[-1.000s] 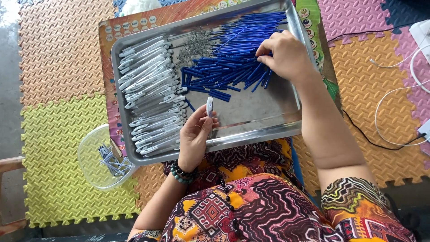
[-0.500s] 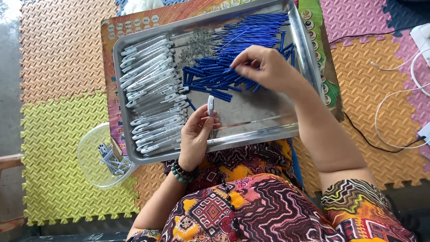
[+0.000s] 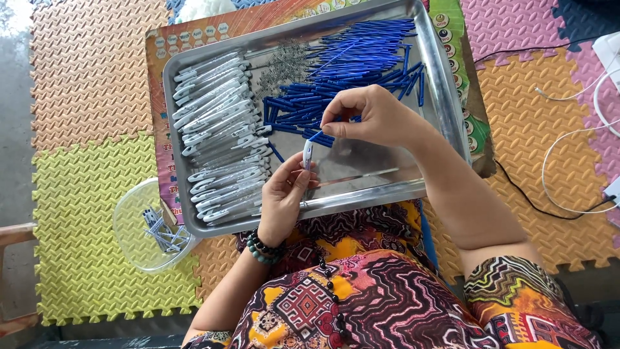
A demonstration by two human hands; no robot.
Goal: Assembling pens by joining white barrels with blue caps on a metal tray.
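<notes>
Right hand (image 3: 374, 119) moved from blue pile, pinching blue refill (image 3: 316, 136) | left hand (image 3: 287, 194) grips white barrel (image 3: 307, 155)

Left hand (image 3: 284, 197) holding white pen barrel (image 3: 307, 154), right hand (image 3: 368, 117) pinching blue refill (image 3: 316, 136), over metal tray (image 3: 445, 97)

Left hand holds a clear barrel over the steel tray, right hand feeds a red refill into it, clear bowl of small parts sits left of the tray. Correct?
Not quite: the refill pinched by the right hand is blue, not red, as the head view shows. The rest holds: the left hand holds the clear barrel over the steel tray, and the clear bowl sits left of it.
</notes>
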